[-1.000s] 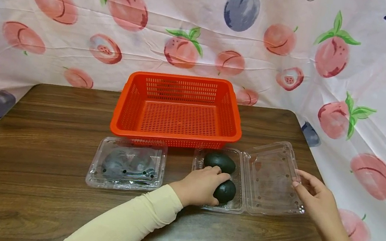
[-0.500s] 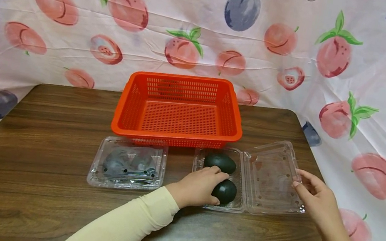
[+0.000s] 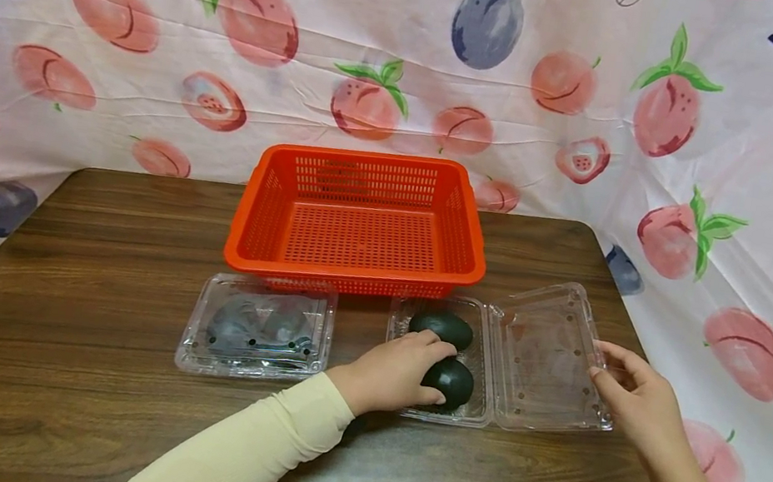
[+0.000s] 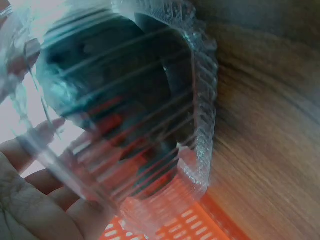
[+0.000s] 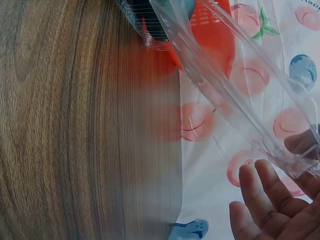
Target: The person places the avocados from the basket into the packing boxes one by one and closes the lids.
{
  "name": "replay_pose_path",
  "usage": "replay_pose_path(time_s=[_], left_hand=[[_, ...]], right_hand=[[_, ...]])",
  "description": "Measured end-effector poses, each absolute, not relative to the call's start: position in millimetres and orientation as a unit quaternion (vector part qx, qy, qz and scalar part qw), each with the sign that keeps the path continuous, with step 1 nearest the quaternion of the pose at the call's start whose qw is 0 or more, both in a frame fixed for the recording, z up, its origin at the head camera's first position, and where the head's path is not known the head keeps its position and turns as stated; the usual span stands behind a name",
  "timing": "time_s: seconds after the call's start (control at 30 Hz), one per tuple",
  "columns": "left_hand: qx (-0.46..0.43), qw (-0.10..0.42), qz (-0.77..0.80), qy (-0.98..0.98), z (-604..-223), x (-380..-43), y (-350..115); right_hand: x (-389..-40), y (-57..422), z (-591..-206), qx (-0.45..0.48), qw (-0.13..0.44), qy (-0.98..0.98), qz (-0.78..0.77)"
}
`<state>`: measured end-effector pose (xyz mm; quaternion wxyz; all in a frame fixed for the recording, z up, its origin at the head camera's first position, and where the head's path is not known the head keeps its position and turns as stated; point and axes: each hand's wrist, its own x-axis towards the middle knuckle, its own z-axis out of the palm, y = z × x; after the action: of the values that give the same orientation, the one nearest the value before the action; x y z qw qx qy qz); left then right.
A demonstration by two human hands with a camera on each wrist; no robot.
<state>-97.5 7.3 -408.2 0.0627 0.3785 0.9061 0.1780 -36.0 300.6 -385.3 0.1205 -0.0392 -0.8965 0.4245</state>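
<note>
Two dark green avocados lie in the base of a clear plastic clamshell box [image 3: 485, 400]. My left hand [image 3: 392, 372] reaches over its left side and holds the near avocado [image 3: 452, 383], fingers above and thumb in front. Just behind my fingers is the far avocado [image 3: 444, 329]. The box's lid [image 3: 541, 367] is folded out to the right and tilted up. My right hand [image 3: 641, 408] pinches the lid's right edge between thumb and fingers. The left wrist view has the dark fruit [image 4: 110, 75] through the ribbed plastic, with my left hand [image 4: 45, 200] beside it.
A second clamshell box [image 3: 256, 330], closed, with dark fruit inside, sits to the left. Behind both boxes stands an orange slotted basket [image 3: 350, 280]. The wooden table [image 3: 72, 360] meets a peach-printed cloth [image 3: 418, 44] at the back and right.
My left hand has shifted very slightly left, so more of the near avocado shows. The right hand and the lid have barely moved.
</note>
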Motion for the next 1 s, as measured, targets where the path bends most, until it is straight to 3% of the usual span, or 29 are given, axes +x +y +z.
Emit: replay_pose_path(time_s=[1.0], left_hand=[[0.253, -0.025, 0.252, 0.934, -400, -105, -4]], right_hand=[[-38, 311, -378, -0.007, 0.113, -0.915, 0.386]])
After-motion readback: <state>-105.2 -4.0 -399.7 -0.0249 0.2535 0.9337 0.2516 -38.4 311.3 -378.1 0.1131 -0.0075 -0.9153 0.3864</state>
